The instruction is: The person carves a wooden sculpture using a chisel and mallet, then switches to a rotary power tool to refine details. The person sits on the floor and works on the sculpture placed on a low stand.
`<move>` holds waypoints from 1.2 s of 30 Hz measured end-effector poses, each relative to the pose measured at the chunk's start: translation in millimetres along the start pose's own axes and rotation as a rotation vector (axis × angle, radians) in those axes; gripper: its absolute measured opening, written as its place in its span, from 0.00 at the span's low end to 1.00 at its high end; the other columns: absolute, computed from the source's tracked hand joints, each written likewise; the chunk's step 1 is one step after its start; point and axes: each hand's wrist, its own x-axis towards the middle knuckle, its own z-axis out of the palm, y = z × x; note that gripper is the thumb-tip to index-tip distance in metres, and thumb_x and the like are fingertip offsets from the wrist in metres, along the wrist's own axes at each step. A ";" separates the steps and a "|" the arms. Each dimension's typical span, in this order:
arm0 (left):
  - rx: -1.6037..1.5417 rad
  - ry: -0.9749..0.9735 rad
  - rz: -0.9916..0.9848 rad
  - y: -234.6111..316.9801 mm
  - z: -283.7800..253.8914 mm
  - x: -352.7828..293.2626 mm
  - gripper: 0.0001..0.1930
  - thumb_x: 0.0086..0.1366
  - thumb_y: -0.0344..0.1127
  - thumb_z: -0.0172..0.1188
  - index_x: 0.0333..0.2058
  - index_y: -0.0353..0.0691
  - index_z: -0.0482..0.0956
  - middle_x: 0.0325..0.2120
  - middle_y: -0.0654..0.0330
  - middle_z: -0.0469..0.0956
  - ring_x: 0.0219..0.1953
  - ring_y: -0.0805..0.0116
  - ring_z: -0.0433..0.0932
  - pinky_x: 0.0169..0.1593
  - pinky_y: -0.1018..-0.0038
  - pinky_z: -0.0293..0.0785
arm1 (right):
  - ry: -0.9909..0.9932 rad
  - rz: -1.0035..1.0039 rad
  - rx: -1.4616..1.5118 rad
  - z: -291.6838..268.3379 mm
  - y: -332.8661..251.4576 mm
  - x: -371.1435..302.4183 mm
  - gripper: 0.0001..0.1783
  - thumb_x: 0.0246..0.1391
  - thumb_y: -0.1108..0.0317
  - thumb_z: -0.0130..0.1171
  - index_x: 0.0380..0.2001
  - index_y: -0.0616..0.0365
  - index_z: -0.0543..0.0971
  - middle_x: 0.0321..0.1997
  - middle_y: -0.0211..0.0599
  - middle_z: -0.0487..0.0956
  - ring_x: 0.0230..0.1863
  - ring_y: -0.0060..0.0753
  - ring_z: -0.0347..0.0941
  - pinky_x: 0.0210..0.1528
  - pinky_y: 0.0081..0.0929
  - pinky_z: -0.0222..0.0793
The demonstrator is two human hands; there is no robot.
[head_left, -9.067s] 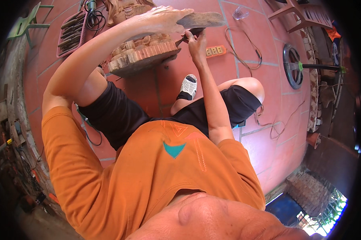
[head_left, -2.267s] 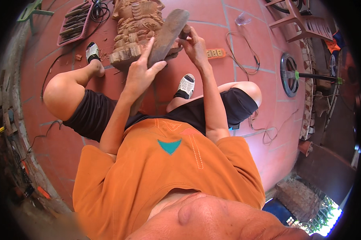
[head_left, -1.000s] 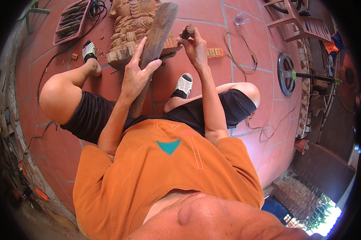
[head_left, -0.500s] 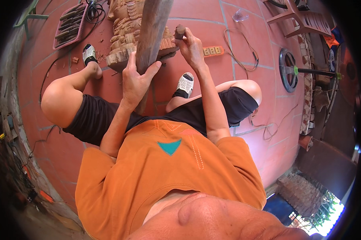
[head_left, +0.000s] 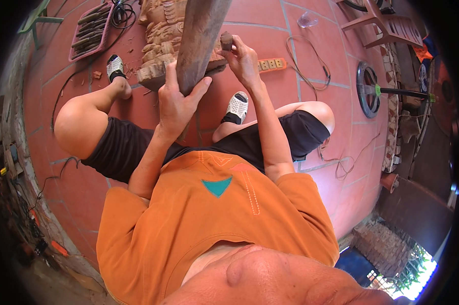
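A long, weathered wooden post slants up from between my knees past the top edge of the view. My left hand grips its near part, thumb on the right side and fingers on the left. To the right of the post, my right hand is closed on a small, dark brown blunt-ended piece, pinched between thumb and fingers; its exact kind does not show. Behind the post lies a carved wooden piece with rounded relief, partly hidden by the post and my left hand.
A pink basket of wooden-handled tools sits far left beside coiled black cable. An orange power strip with a cord lies right of my right hand. Further right are a wheel-like ring and a plastic chair. Wood chips litter the tiles.
The post's upper end has shifted a little to the right, and my left hand has moved slightly right with it. My right hand stays nearly where it was, still holding the brown piece.
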 end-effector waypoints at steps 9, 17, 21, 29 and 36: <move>0.116 -0.162 -0.019 -11.5 -2.6 3.7 0.33 0.62 0.43 0.71 0.57 0.31 0.66 0.34 0.39 0.84 0.39 0.46 0.87 0.39 0.60 0.81 | 0.011 -0.043 -0.054 3.8 -0.9 -2.5 0.21 0.53 0.71 0.69 0.49 0.56 0.75 0.40 0.45 0.84 0.40 0.54 0.82 0.38 0.42 0.78; 0.355 -0.192 -0.009 -28.2 7.9 6.6 0.30 0.63 0.42 0.70 0.55 0.31 0.68 0.35 0.43 0.84 0.35 0.48 0.87 0.39 0.58 0.81 | -0.011 -0.019 -0.120 7.1 -6.2 -3.9 0.21 0.53 0.73 0.68 0.50 0.57 0.76 0.42 0.49 0.83 0.44 0.52 0.83 0.43 0.40 0.80; -0.044 -0.263 -0.135 -33.7 1.1 6.4 0.24 0.65 0.41 0.68 0.54 0.34 0.73 0.27 0.64 0.78 0.23 0.74 0.76 0.27 0.75 0.74 | 0.017 -0.056 -0.131 9.8 -8.0 -6.7 0.20 0.55 0.73 0.66 0.51 0.56 0.76 0.42 0.49 0.83 0.42 0.53 0.82 0.41 0.42 0.79; -0.084 -0.205 -0.350 -29.4 -12.1 2.1 0.15 0.66 0.40 0.67 0.43 0.39 0.73 0.22 0.67 0.73 0.19 0.78 0.72 0.23 0.78 0.70 | 0.029 -0.225 -0.210 37.3 -4.8 -18.2 0.20 0.51 0.75 0.60 0.49 0.61 0.74 0.47 0.49 0.80 0.50 0.52 0.78 0.52 0.43 0.76; -0.173 -0.126 -0.462 -46.4 -23.8 -26.6 0.14 0.66 0.39 0.66 0.41 0.39 0.72 0.22 0.66 0.73 0.18 0.76 0.72 0.21 0.79 0.70 | -0.001 -0.320 -0.512 69.5 -6.8 -33.0 0.16 0.52 0.70 0.60 0.46 0.58 0.75 0.42 0.42 0.78 0.49 0.46 0.76 0.55 0.42 0.75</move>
